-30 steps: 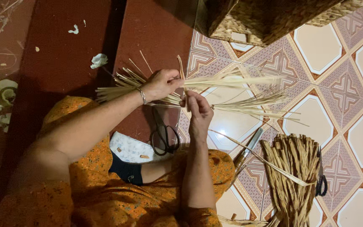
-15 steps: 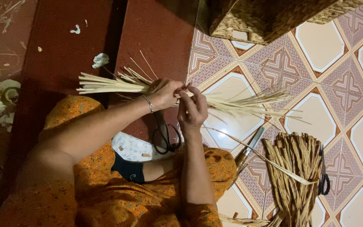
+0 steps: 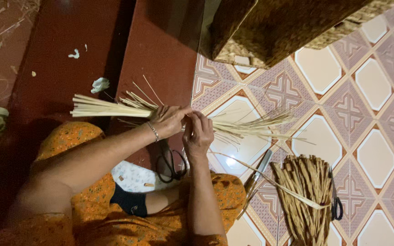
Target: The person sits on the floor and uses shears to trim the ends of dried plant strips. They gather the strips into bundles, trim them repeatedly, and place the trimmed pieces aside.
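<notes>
Head view: the fingers of the left hand [image 3: 169,120] are closed around the middle of a bundle of pale straw strips [image 3: 115,108], and the fingers of the right hand [image 3: 199,134] are curled and pinching the same bundle just beside the left hand. The 2 hands touch at that spot, which looks like the point where the strips are being gathered or bound; whether any tie is already on cannot be made out.

The bundle lies level in the air above the lap. Left of the hands its thick cut ends stand fairly even; right of the hands the thin tips [image 3: 256,125] fan out loose and ragged over the patterned tile floor [image 3: 379,95]. Judging from that, the gathering seems partly done: the strips are collected in 1 grip, but the far end is not yet drawn together or trimmed.

Just below the hands a pair of black scissors [image 3: 172,161] lies on the floor's edge by the orange clothing [image 3: 83,218]. Further right of the hands, a thicker darker sheaf of strips [image 3: 304,196] rests on the tiles, a metal blade [image 3: 256,175] near it and a second pair of scissors [image 3: 336,205] at its far side. A woven basket [image 3: 279,27] sits above the hands.
</notes>
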`<state>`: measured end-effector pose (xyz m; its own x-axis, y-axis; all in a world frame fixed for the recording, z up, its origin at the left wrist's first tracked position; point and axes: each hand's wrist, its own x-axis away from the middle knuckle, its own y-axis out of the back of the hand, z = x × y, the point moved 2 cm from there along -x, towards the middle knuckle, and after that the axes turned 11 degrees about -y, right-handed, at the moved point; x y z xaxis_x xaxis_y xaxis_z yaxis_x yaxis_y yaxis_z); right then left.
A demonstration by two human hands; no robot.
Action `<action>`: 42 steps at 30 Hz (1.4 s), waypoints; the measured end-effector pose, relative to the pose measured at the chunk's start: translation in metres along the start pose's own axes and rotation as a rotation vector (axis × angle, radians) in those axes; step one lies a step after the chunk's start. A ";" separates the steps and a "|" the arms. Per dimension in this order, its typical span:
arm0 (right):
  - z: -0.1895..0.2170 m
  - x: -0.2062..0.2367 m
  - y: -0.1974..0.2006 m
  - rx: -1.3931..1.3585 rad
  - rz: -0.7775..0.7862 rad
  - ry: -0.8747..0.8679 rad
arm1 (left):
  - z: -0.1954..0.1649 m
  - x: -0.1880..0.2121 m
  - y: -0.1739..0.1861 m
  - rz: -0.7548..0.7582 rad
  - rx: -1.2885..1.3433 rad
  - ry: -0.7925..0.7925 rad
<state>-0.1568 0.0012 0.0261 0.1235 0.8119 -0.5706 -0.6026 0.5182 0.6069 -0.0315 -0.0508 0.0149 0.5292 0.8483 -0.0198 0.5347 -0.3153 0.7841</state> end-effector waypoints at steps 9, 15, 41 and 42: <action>-0.038 0.001 -0.027 -0.787 0.026 -0.592 | 0.002 -0.008 0.001 -0.008 0.030 -0.013; -0.046 -0.001 -0.040 -0.612 0.139 -0.726 | 0.008 -0.012 0.008 -0.029 0.012 -0.008; -0.056 0.001 -0.062 -0.546 0.445 -0.800 | 0.043 -0.017 -0.005 -0.011 0.113 -0.060; -0.061 0.000 -0.063 -0.556 0.487 -0.826 | 0.045 -0.018 -0.006 -0.062 0.162 -0.088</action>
<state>-0.1664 -0.0478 -0.0459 0.1403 0.9330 0.3314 -0.9742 0.0703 0.2145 -0.0147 -0.0836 -0.0172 0.5433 0.8303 -0.1247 0.6633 -0.3334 0.6700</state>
